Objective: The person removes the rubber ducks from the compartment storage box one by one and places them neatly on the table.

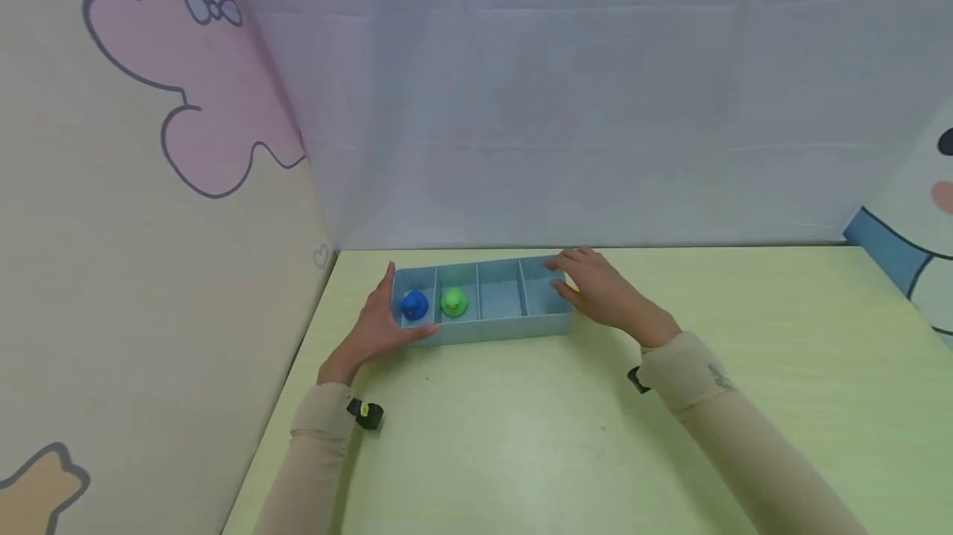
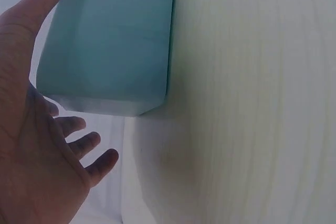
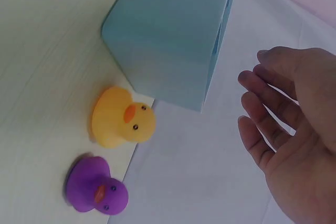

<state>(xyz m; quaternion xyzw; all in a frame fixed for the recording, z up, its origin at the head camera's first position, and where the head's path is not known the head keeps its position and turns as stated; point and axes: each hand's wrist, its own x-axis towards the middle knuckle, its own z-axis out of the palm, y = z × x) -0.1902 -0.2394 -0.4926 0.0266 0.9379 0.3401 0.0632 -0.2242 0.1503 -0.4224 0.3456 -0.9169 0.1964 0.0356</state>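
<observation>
A light blue tray (image 1: 499, 328) with a row of compartments stands on the table. A blue toy duck (image 1: 414, 305) is in its leftmost compartment, a green toy duck (image 1: 453, 302) in the one beside it. My left hand (image 1: 378, 322) spreads around the tray's left end, thumb along the front side, fingers straight and holding nothing. Above the right end hovers my right hand (image 1: 599, 291), its fingers loosely bent and nothing between them. In the right wrist view, a yellow duck (image 3: 119, 119) and a purple duck (image 3: 94, 186) sit on the table past the tray's end.
The pale table (image 1: 506, 436) meets a whitish cloth wall (image 1: 558, 105) at its back edge. Along the left side rises a wall with cartoon prints (image 1: 149, 270). My right hand mostly hides the loose ducks in the head view.
</observation>
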